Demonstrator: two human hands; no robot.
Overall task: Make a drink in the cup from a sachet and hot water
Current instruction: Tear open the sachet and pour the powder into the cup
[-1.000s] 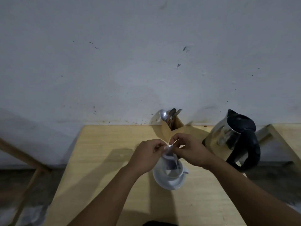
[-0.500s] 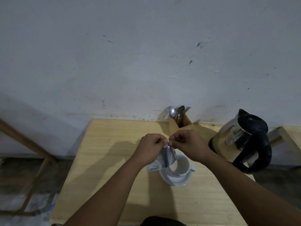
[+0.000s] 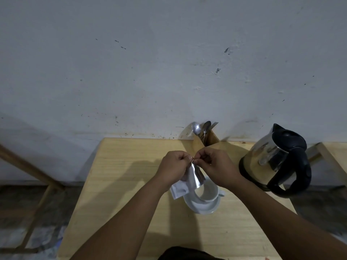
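Note:
A white cup [image 3: 208,192] stands on a white saucer [image 3: 203,208] near the middle of the wooden table [image 3: 131,184]. Above the cup's left rim hangs a white and silver sachet [image 3: 189,182]. My left hand [image 3: 173,167] and my right hand [image 3: 216,167] both pinch its top edge, fingertips almost touching. The sachet's lower part droops to the left of the cup. A steel kettle [image 3: 272,158] with a black lid and handle stands at the right, its handle facing me.
A wooden holder [image 3: 205,140] with spoons and a fork stands against the wall behind my hands. The table's left edge runs diagonally, with a wooden frame [image 3: 37,177] and floor beyond. Another wooden frame [image 3: 328,156] sits behind the kettle.
The view has shifted slightly. Both hands keep pinching the sachet's top, and its lower part has swung out to the left of the cup.

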